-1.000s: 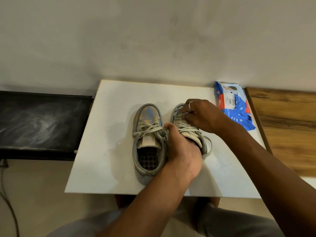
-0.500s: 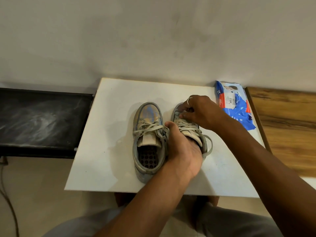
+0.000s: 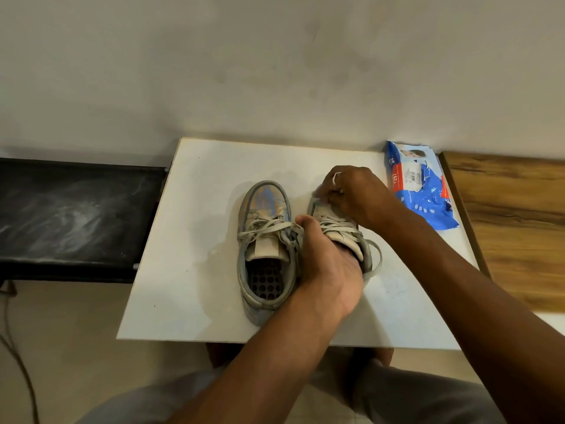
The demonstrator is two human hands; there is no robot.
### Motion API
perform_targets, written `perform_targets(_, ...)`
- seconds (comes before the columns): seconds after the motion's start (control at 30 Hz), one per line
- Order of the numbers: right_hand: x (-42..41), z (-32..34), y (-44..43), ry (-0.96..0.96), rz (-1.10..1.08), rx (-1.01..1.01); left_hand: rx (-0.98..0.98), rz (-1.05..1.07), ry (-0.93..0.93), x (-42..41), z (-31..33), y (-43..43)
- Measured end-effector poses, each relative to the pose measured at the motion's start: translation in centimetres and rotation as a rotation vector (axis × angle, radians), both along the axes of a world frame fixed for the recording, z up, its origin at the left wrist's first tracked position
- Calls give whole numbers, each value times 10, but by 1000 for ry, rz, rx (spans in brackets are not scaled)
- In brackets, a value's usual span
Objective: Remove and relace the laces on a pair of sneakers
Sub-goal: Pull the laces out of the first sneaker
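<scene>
The left hand (image 3: 325,266) gripped the side of the worn grey sneaker (image 3: 364,251) on the white table (image 3: 198,240), its toe pointing away past the thumb. The right hand (image 3: 354,194) sat just beyond, nearer the toe, fingertips (image 3: 324,198) bunched, seeming to pinch the flat, floppy lace (image 3: 337,230) there. The other sneaker (image 3: 264,203) lay just left of that left hand.

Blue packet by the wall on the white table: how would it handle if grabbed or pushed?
The blue packet looks crumpled and flat, so it is probably soft and floppy. Its glossy film is likely slippery. Lying flat on the table, it should slide rather than roll or tip.
</scene>
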State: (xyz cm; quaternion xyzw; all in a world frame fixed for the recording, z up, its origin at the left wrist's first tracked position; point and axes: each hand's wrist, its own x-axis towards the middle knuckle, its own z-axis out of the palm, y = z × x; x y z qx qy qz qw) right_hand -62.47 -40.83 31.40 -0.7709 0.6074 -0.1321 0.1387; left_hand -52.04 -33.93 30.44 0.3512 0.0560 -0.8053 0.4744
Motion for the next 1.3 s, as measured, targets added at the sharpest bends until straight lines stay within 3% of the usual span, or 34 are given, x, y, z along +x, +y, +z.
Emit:
perform_targets(0.13,-9,-3,0,47,-127,-86,3,-13,-1,1,0,-1)
perform_targets(0.3,-7,-4,4,12,131,-6,3,0,-6,0,2,0)
perform_targets(0.5,-15,-10,2,-15,-137,-142,1,-12,5,2,2,0)
perform_targets(0.67,-1,-12,4,-51,18,-86,8,-8,-10,0,2,0)
perform_targets(0.8,-7,-9,2,-10,-209,-154,-4,1,-9,1,4,1)
perform_targets(1.0,-8,-5,1,4,-443,4,25,-37,-11,5,11,0)
perform_targets(1.2,-13,9,5,-11,-440,250,33,-47,14,6,11,0)
perform_targets(1.3,-12,6,5,-15,-465,201,21,-28,13,5,10,-1)
